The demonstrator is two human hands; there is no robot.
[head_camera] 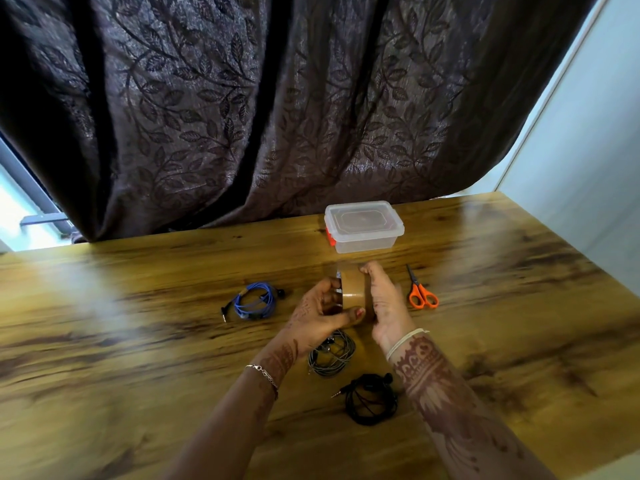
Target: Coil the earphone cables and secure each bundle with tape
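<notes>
A roll of brown tape (354, 293) is held upright above the wooden table (138, 341). My left hand (320, 315) grips it from the left, thumb across its lower face. My right hand (386, 303) presses flat against its right side. A coiled blue earphone cable (254, 301) lies to the left of my hands. A coiled grey earphone cable (332, 356) lies just below my hands, partly hidden by the left one. A coiled black earphone cable (370, 398) lies nearer to me, between my forearms.
Orange-handled scissors (420, 292) lie to the right of my right hand. A clear lidded plastic box (363, 226) with a red clip stands behind the tape, near the table's far edge. A dark leaf-patterned curtain (277, 98) hangs behind the table.
</notes>
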